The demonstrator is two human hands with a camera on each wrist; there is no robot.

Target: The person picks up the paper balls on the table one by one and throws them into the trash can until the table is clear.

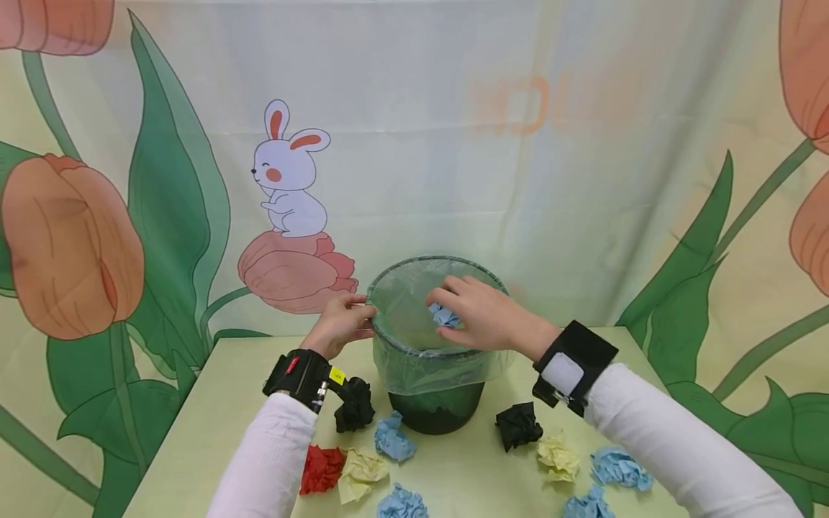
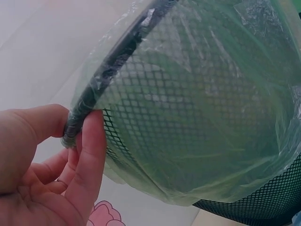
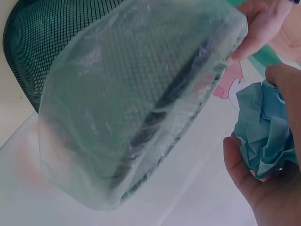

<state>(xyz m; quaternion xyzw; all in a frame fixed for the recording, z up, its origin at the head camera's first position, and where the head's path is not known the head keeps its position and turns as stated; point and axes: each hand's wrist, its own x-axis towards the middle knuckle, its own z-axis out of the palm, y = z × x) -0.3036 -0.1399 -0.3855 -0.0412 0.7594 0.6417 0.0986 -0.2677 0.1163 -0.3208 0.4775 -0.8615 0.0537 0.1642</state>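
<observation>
A dark green mesh waste bin stands on the table, lined with a thin clear green bag folded over its rim. At the rim's left side my left hand pinches the edge between thumb and fingers, bag included. My right hand is over the bin's mouth and grips a crumpled blue paper ball. In the right wrist view, thumb and fingers curl round that ball, just outside the rim as seen from there.
Around the bin lie crumpled papers: black ones, a red one, yellow ones and several blue ones. Behind the pale table hangs a curtain printed with tulips and a rabbit.
</observation>
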